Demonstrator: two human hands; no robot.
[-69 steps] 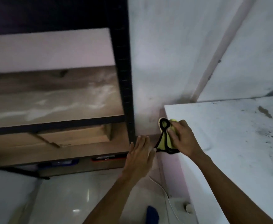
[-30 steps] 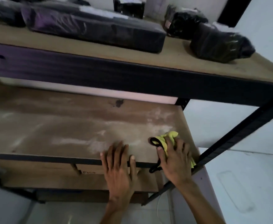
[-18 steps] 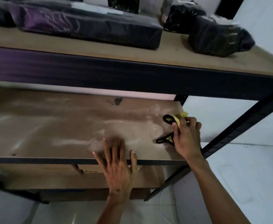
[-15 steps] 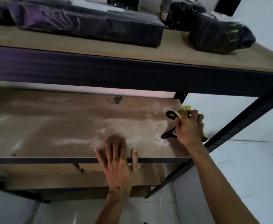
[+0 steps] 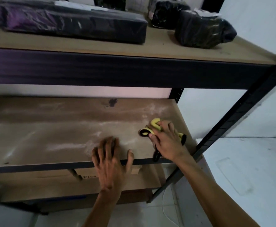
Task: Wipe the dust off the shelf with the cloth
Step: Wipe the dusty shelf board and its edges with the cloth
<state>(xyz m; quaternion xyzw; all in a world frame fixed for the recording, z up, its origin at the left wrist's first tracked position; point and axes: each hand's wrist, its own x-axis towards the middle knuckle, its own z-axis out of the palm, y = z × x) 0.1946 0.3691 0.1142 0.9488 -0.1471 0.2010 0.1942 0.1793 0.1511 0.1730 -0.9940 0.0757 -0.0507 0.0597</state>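
Dusty fibreboard shelf | right hand fingers grip crumpled yellow cloth | left hand fingers spread flat

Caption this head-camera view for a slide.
Right hand holds a yellow cloth against the dusty shelf; left hand rests on its front edge.

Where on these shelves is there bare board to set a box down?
The middle shelf is bare from its left end to the left hand. Its right end is taken by the right hand gripping the cloth. The upper shelf is crowded with wrapped parcels.
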